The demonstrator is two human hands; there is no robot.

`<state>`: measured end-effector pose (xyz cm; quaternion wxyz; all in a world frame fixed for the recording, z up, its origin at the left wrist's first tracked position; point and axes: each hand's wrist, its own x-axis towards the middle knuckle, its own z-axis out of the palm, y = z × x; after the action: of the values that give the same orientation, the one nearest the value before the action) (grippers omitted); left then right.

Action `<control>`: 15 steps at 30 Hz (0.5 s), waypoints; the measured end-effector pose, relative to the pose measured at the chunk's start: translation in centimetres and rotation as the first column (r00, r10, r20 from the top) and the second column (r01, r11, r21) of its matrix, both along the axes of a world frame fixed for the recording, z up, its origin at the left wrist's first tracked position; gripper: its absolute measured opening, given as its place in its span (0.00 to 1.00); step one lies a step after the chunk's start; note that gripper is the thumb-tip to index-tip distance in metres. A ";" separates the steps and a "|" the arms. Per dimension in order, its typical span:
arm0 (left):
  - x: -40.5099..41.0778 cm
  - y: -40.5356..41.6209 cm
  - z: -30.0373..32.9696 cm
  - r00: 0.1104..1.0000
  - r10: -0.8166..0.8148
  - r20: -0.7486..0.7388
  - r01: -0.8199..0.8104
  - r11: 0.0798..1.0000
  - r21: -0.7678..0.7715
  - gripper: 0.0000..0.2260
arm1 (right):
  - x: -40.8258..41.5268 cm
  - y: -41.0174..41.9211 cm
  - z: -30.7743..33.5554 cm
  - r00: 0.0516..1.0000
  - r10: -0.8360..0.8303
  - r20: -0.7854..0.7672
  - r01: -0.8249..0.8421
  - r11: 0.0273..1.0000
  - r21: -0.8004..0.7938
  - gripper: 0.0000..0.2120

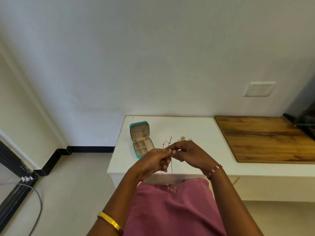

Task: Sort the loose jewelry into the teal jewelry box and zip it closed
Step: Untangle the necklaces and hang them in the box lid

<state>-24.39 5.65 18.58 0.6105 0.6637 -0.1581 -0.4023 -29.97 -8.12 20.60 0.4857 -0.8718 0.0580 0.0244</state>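
The teal jewelry box (136,151) lies open on the white table (196,132), its lid flat behind the beige compartments. A piece of gold jewelry hangs inside the lid. Both hands meet just right of the box, above the table's front edge. My left hand (153,163) and my right hand (189,155) pinch a thin gold necklace (171,171) between their fingertips. Its chain loops up above the fingers and hangs down to a pendant over my pink garment. Several gold rings (185,138) lie on the table behind my right hand.
A wooden board (265,138) covers the table's right part, with a dark object (305,123) at its far right corner. A wall stands close behind the table. To the left are floor, a black skirting and a grey cable (38,203).
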 end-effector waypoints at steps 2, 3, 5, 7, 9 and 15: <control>0.2 -0.1 0.0 0.999 0.039 -0.009 -0.039 0.999 -0.009 0.13 | -0.1 -0.2 -0.2 1.000 0.007 -0.007 -0.007 1.000 0.009 0.09; 0.2 -0.1 0.1 0.998 0.060 -0.017 -0.061 0.998 -0.017 0.13 | 0.0 -0.2 -0.3 1.000 -0.008 -0.001 0.008 1.000 0.004 0.08; 0.4 -0.1 0.1 0.994 0.099 -0.035 -0.100 0.995 -0.025 0.13 | 0.1 -0.3 -0.7 0.998 -0.060 0.019 0.060 0.998 0.004 0.06; 0.5 -0.1 0.1 0.993 0.116 -0.018 -0.117 0.993 -0.010 0.13 | 0.3 -0.4 -1.0 0.994 -0.107 0.039 0.107 0.994 -0.005 0.05; 0.5 -0.2 0.0 0.992 0.120 0.029 -0.121 0.992 0.030 0.13 | 0.4 -0.5 -1.3 0.992 -0.121 0.043 0.122 0.992 -0.026 0.05; 0.1 -0.5 0.0 0.989 0.102 0.103 -0.115 0.985 0.126 0.12 | 0.4 -0.7 -1.7 0.993 -0.116 0.032 0.118 0.991 -0.060 0.08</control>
<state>-24.32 5.16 18.63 0.5779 0.7289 -0.1240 -0.3454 -29.57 -8.77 18.87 0.4602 -0.8817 0.1030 -0.0183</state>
